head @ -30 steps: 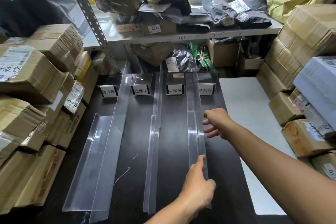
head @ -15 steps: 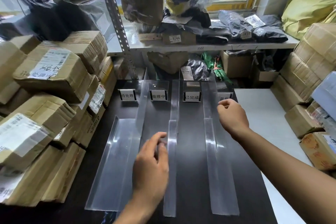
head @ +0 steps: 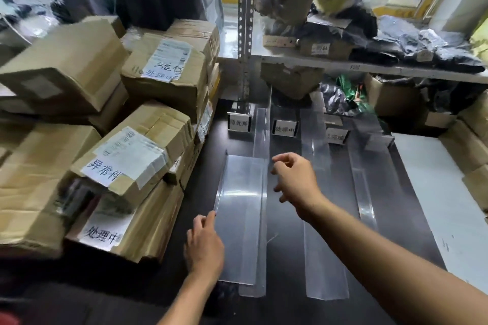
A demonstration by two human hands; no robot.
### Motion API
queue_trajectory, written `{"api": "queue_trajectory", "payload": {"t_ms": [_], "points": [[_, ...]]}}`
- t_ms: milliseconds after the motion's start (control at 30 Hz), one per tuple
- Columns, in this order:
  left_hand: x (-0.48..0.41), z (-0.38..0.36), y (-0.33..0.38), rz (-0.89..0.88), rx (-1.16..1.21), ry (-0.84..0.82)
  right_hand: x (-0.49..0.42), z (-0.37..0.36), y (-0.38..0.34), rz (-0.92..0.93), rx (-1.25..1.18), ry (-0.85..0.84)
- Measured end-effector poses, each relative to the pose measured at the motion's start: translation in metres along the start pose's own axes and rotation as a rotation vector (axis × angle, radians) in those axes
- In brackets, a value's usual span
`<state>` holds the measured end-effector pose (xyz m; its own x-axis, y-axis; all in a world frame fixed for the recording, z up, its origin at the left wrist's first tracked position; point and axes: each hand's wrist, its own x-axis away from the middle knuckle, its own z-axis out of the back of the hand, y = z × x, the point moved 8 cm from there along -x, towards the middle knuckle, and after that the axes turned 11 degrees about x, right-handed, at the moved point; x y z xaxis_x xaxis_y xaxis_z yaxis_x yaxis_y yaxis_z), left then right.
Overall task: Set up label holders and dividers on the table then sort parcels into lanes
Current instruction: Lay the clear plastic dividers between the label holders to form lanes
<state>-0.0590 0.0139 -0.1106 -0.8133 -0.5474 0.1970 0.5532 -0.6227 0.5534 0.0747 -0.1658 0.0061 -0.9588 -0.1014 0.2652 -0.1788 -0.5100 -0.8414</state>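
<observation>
The left hand has left the middle divider and now sits at 7 o'clock on the dark table; its fingers are nearly straight and relaxed, and one fingertip touches the left edge of the wide clear divider, which lies flat at the table's left side.

The right hand has come away from the right divider and now hangs near the middle of the view, just by the top edge of the long divider; its fingers are loosely bent, and I cannot tell if it pinches that edge or holds nothing.

The clear dividers lie as before, running from 6 o'clock toward 12 o'clock; the small label holders stand in a row at their far ends, toward 12 o'clock.

The head has turned left since half a second ago, so the stacked cardboard parcels at 9 o'clock fill much more of the view; none lies in a lane yet.
</observation>
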Motion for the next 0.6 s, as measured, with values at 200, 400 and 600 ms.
{"api": "queue_trajectory", "payload": {"t_ms": [200,400,600], "points": [[-0.005,0.009,-0.017,-0.016,0.017,-0.076,0.013,-0.052,0.000,-0.085,0.037,-0.032],[-0.016,0.008,-0.050,0.114,0.149,-0.121,0.012,-0.064,0.000,-0.141,0.115,-0.044],[-0.028,0.004,-0.074,0.167,0.240,-0.110,0.007,-0.100,0.004,-0.143,0.293,-0.137]]}}
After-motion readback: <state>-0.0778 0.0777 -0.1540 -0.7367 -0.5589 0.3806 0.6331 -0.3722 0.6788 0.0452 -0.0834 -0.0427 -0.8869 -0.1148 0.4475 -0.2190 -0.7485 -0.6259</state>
